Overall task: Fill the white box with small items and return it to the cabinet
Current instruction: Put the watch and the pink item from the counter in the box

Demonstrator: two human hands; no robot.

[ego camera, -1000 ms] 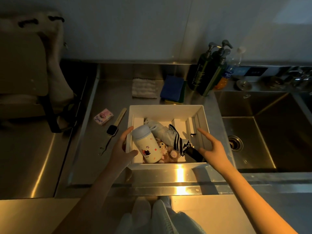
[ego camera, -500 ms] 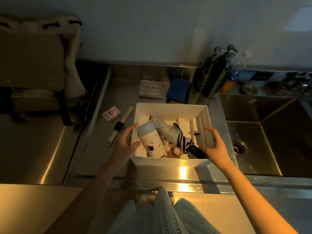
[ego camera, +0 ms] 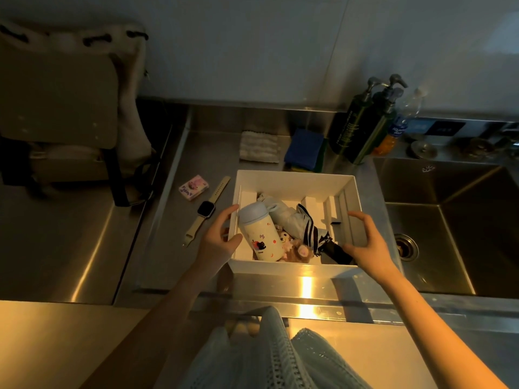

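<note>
The white box sat on the steel counter just left of the sink, close to the front edge. The left hand gripped its left wall, thumb hooked over the rim and fingers spread along the outside. The right hand held the right wall in an arched clasp, fingertips curled over the rim and thumb dipping inside (how firmly it pressed was hard to judge in the dim light). Inside the box a pale tumbler with a blue lid leaned against the left side. Beside it lay a folded umbrella, its dark handle partly hidden under the right thumb. A small plush toy was wedged between them, only partly visible. White dividers showed at the far end, but the box floor was mostly covered. Left of the box, on the counter, lay a smartwatch and a pink packet whose print was too small to read. Behind the box were a white cloth, a blue sponge and dark pump bottles. A bag stood at far left, cut off by the frame.
</note>
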